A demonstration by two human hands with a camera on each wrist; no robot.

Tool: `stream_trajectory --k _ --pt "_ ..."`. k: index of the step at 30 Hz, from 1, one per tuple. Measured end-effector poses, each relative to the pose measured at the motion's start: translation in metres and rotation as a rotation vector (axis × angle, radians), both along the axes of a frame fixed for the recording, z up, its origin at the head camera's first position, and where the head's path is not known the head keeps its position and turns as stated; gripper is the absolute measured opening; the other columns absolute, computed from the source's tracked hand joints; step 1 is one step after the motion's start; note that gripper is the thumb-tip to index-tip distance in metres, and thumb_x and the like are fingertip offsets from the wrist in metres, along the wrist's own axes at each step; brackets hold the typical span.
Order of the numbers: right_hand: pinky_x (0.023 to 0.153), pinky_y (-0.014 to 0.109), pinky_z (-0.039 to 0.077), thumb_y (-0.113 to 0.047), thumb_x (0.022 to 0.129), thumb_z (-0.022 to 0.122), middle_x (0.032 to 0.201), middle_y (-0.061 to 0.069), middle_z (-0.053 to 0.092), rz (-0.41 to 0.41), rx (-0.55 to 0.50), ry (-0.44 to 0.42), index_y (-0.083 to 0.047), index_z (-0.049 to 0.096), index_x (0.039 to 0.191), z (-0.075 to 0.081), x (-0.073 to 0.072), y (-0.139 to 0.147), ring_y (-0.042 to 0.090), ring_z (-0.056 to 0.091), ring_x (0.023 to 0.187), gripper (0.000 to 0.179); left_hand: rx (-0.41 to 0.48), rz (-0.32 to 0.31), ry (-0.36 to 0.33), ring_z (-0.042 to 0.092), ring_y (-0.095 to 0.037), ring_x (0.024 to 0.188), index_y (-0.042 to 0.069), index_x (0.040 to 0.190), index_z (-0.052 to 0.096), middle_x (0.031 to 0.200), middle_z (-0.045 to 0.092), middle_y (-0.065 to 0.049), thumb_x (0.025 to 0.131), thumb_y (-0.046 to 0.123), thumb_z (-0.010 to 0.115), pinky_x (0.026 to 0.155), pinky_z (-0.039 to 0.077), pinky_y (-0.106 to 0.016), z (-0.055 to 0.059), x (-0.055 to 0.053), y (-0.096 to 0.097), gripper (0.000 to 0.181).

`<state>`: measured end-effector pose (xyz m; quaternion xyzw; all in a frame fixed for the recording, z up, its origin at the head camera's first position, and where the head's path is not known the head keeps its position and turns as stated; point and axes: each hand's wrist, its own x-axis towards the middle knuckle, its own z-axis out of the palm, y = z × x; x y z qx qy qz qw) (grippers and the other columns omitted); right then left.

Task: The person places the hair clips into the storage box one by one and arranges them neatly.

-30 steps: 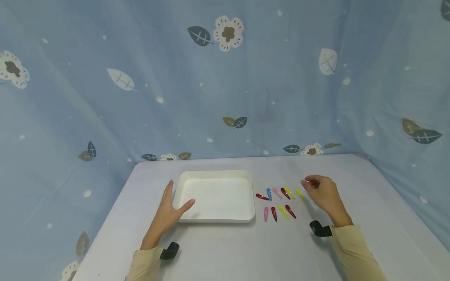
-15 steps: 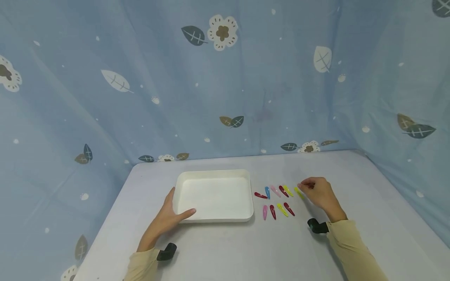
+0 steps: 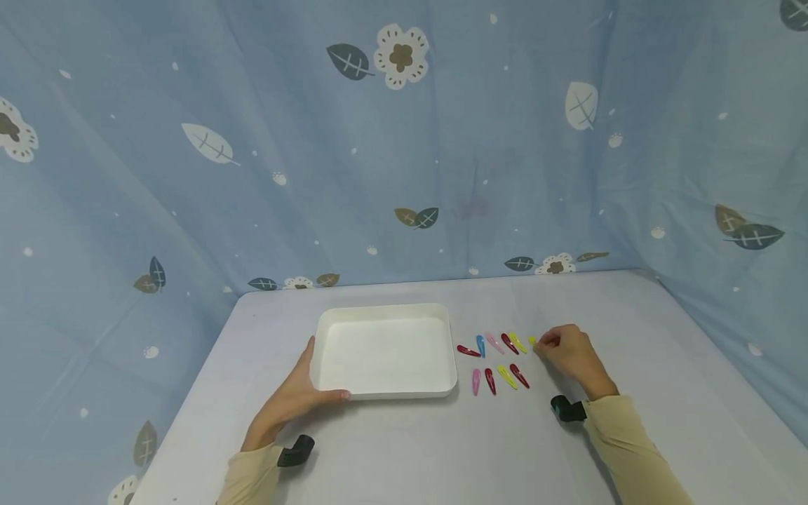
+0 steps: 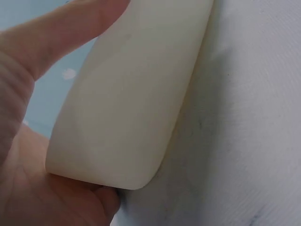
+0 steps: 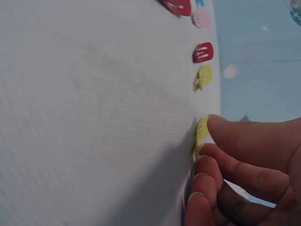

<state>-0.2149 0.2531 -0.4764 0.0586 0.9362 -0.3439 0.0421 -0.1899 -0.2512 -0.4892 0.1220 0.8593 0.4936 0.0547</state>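
Note:
In the head view a white tray [image 3: 385, 354] lies on the table, with my left hand [image 3: 297, 396] at its front left corner. The thumb lies along the front wall and the fingers along the left wall, gripping the corner; the left wrist view shows that tray corner [image 4: 122, 108] between them. My right hand [image 3: 571, 356] pinches the rightmost yellow hair clip [image 5: 201, 134] between thumb and index finger, down at the table surface. Part of this clip is hidden by the fingertips.
Several hair clips lie in two rows between tray and right hand: a blue clip [image 3: 481, 346], a dark red clip [image 3: 468, 351], a pink clip [image 3: 476, 381], a yellow clip [image 3: 507, 377] and others. A blue patterned curtain [image 3: 404, 154] hangs behind the table [image 3: 429, 456].
My right hand has come down slightly leftward and now pinches the rightmost yellow clip. The left hand has closed in on the tray corner, its thumb dropping onto the front wall.

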Motion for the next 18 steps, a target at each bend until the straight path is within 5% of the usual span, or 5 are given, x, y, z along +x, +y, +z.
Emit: stream_trajectory --k 18 --pt "0.064 0.031 0.046 -0.008 0.092 0.073 0.084 0.015 0.068 -0.004 0.021 0.004 0.008 0.073 0.093 -0.0004 0.0021 -0.0044 0.022 0.057 0.075 0.016 -0.004 0.040 -0.031 0.040 -0.036 0.144 0.021 0.167 0.000 0.167 0.031 -0.011 0.068 0.028 0.098 0.116 0.028 -0.065 -0.0024 0.0000 0.0057 0.140"
